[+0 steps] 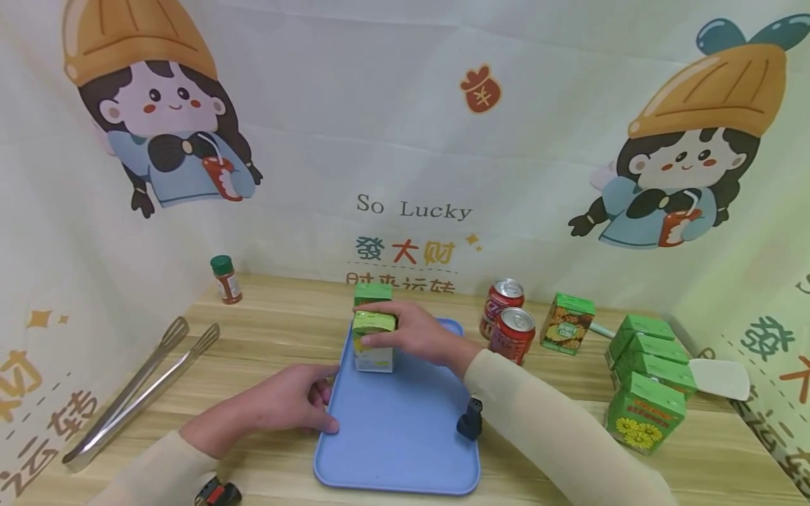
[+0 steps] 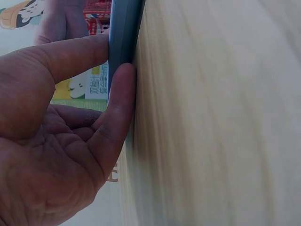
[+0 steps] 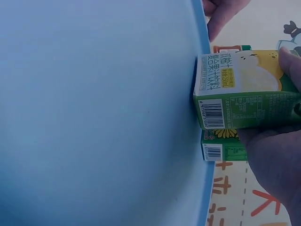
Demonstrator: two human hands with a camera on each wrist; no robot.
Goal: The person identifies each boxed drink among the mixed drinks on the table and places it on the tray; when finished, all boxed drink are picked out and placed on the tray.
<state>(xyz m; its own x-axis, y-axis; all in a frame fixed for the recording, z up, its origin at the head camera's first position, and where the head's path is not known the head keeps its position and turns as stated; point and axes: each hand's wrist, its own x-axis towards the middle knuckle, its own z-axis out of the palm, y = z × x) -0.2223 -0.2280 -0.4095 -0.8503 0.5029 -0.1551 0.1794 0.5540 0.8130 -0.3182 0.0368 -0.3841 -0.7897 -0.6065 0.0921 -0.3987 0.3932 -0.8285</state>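
A blue tray [image 1: 405, 436] lies on the wooden table in the head view. My left hand [image 1: 287, 397] pinches its left edge, thumb by the rim; the left wrist view shows fingers [image 2: 123, 89] against the tray's side. My right hand [image 1: 420, 336] grips a white, yellow and green juice carton [image 1: 375, 360] from above, upright at the tray's far left corner. In the right wrist view the carton's base [image 3: 202, 94] is right at the tray surface. Behind it, another green drink carton [image 1: 373, 292] stands just past the tray's far edge, partly hidden.
Two red cans [image 1: 514, 337] and a green carton [image 1: 567, 323] stand right of the tray. Several green cartons [image 1: 645, 414] form a row farther right, beside a white spatula [image 1: 721, 378]. Metal tongs [image 1: 142, 393] and a green-capped spice bottle [image 1: 226, 281] are at the left.
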